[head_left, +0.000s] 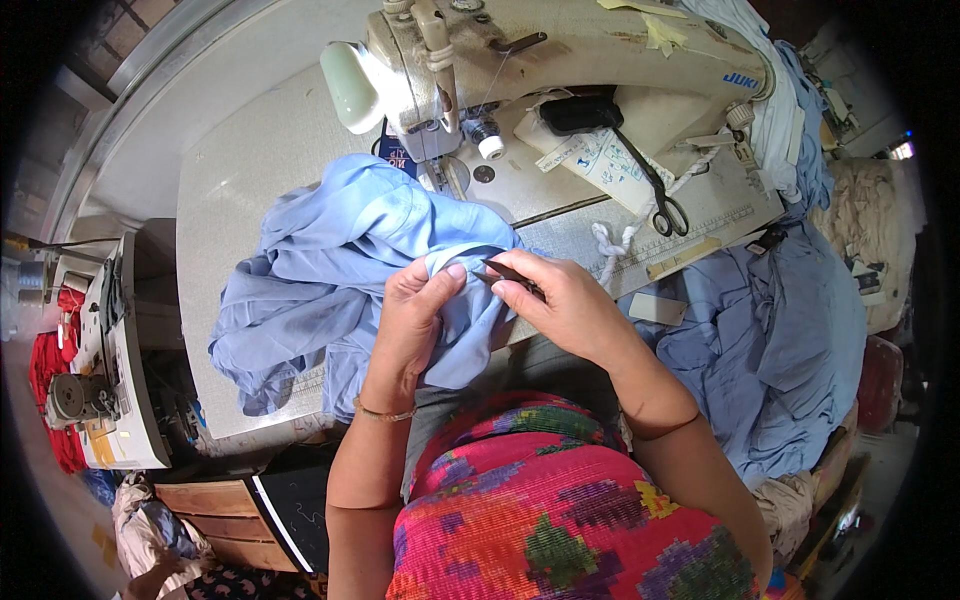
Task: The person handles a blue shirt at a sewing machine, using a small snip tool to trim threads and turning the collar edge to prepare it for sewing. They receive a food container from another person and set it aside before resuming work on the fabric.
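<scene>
My left hand (415,320) has its grip clamped on a fold of light blue cloth (340,270), thumb on top pressing the edge, fingers curled underneath. My right hand (565,300) sits just beside it, its grip closed on a small dark tool (503,273) that looks like a thread snipper, the tip touching the same fold of cloth between my two thumbs. A thin bangle (385,412) circles my left wrist.

The cloth spreads out from my hands in a crumpled heap to the left and up, lying on the pale worktop (230,170) and reaching the needle end of the sewing machine (560,50). The machine is cream coloured and runs across the top of the view. On its bed, to the right of the needle, lie black-handled scissors (660,200) and a knotted white cord (610,245), well apart from my hands.

To my right, more blue garments (790,330) hang in a pile off the worktop's edge. Far left stands another machine (95,370) with red fabric (45,370) beside it. My lap shows a bright patterned dress (570,510) in pink, purple and green
</scene>
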The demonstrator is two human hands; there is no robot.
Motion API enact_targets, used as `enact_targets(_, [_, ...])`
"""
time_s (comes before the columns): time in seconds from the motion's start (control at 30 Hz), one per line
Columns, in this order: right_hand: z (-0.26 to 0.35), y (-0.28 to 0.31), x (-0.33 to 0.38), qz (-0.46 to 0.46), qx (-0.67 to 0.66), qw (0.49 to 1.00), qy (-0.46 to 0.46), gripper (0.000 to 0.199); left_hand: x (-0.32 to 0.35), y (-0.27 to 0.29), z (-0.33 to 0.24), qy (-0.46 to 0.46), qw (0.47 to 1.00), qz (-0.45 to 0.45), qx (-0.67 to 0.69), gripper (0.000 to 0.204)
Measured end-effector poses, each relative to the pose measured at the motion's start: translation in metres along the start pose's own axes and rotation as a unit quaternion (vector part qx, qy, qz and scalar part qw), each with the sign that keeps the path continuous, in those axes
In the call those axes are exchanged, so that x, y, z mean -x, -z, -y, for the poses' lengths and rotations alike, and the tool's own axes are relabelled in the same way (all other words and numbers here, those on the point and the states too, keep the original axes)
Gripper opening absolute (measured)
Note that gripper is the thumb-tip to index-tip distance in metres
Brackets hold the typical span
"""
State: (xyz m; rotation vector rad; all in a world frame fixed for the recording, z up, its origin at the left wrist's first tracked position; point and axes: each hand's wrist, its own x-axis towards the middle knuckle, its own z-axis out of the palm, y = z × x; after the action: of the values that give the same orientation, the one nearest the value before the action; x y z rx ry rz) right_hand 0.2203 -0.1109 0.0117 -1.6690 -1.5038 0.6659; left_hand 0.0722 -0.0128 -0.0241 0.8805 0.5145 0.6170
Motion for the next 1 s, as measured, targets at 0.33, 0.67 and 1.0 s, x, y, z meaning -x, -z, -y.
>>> enact_targets(0.33, [-0.006,-0.019,0.004,-0.096,0.052,0.993,0.052,0.018,0.001,-0.006,0.003,-0.046,0.998,-0.027,-0.031,0.017])
enact_targets(0.67, [-0.022,-0.03,0.001,-0.152,0.045,0.979,0.13,0.016,0.002,-0.009,-0.001,-0.03,0.999,-0.03,0.004,0.019])
enact_targets(1.0, [-0.026,-0.029,-0.002,-0.122,-0.005,0.984,0.126,0.015,0.002,-0.007,0.001,-0.031,0.999,-0.02,0.015,0.018])
